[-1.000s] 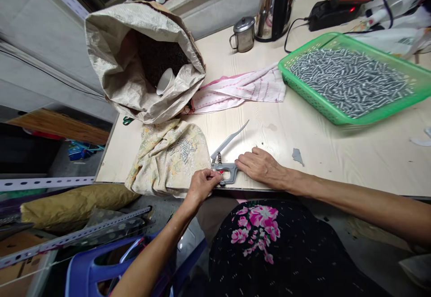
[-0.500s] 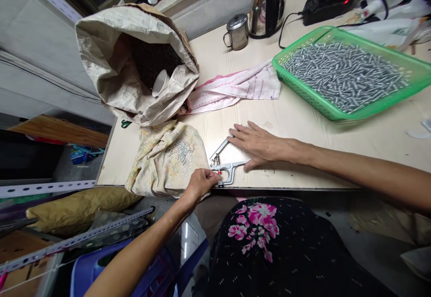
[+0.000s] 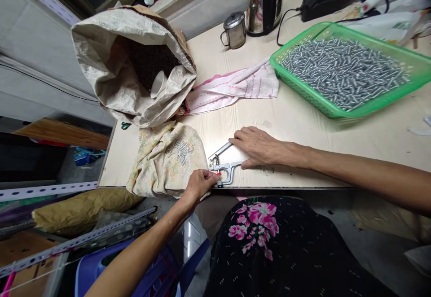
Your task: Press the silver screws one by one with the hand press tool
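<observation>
Grey metal snap-fastener pliers (image 3: pixel 229 167) lie at the table's front edge, their two handles spread and a spring and a red part at the jaw. My right hand (image 3: pixel 257 146) is around the handles, fingers over the upper one and thumb at the lower one. Thumb and fingers of my left hand (image 3: pixel 203 181) are pinched together right at the jaw; whatever is between them is too small to make out. Close by on the left, a small pile of silvery metal pins (image 3: pixel 182 152) lies on a crumpled patterned cloth (image 3: pixel 158 167).
A green basket (image 3: pixel 305 91) full of similar metal pins stands at the right. Behind the cloth is an open woven sack (image 3: pixel 97 63) with a white cup (image 3: pixel 159 84) inside. A pink-striped towel (image 3: pixel 235 86), a lidded metal mug (image 3: pixel 235 30) and a kettle (image 3: pixel 264 5) are farther back.
The fingers of my right hand were stretched out and are now curled over the upper handle. My left hand stays at the jaw. The view has shifted slightly.
</observation>
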Demonstrator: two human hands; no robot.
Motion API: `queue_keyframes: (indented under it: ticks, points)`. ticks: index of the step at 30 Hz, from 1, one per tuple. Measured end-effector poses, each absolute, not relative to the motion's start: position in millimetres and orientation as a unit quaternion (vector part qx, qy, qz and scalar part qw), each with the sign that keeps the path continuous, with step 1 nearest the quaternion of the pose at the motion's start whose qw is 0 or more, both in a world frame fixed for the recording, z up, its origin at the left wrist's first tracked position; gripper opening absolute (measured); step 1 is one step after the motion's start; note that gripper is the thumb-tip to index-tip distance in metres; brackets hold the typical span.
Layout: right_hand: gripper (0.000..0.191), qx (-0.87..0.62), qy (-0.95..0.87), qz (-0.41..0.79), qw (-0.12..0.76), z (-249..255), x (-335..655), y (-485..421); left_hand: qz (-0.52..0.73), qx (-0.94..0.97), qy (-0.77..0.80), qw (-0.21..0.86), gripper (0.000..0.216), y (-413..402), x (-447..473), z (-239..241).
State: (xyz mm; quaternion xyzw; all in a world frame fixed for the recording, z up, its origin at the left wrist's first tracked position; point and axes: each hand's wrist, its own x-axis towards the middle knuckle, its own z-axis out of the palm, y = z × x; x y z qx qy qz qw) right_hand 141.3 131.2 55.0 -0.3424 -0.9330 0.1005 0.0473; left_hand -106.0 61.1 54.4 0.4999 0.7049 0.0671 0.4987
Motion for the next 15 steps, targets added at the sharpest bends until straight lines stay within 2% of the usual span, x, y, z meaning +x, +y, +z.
queue_keyframes:
  ticks: [5, 11, 15]
  points:
    - [0.037, -0.358, -0.922, 0.143, 0.044, 59, 141, 119, 0.020, 0.553, 0.705, 0.443, 0.032, 57, -106, 60]
    - [0.033, -0.365, -0.915, 0.165, 0.044, 61, 138, 114, 0.109, 0.781, 0.588, 0.183, 0.021, 46, -79, 71]
    - [0.042, -0.368, -0.911, 0.177, 0.048, 58, 140, 116, 0.081, 0.857, 0.487, 0.150, 0.059, 71, -54, 63]
